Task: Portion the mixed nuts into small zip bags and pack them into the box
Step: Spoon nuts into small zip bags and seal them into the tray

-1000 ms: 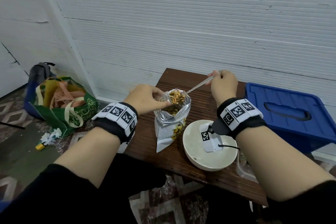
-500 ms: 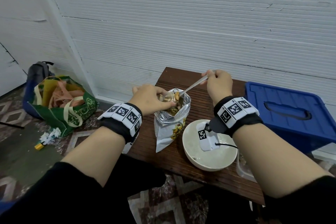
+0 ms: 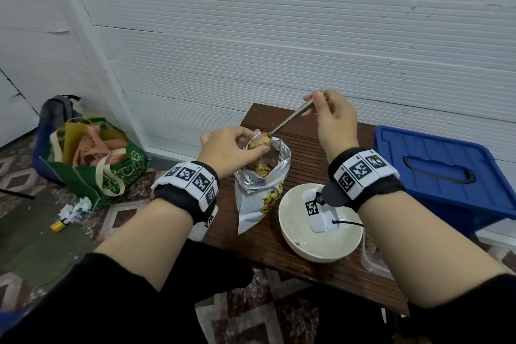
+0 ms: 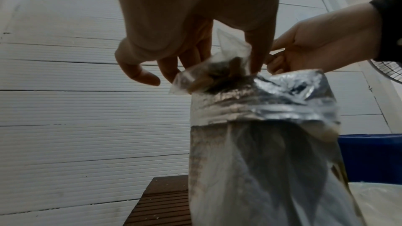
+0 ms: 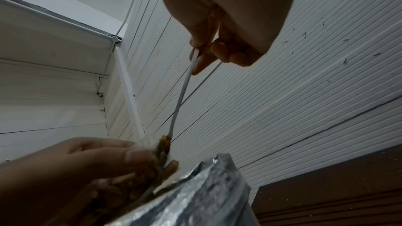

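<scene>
Foil nut bag [image 3: 261, 190] stands mid-tabletop [image 3: 312, 148]; at its mouth, twelve o'clock, left hand [image 3: 229, 148] pinches the flimsy, slippery zip bag [image 4: 214, 68] by its rim, the best hold. Right hand [image 3: 333, 117] grips the spoon [image 3: 293, 117], tipping nuts in.

The left hand [image 4: 174, 40] pinches a small clear zip bag [image 4: 217, 70] of nuts just above the open foil pouch [image 4: 261, 143].

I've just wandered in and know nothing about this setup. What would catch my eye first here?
Probably the two hands meeting over the silver foil nut bag at the table's middle: the left hand pinches a small clear zip bag at its mouth, while the right hand tips a spoon of nuts into it. Next, the bright blue box, lid on, at the right.
</scene>
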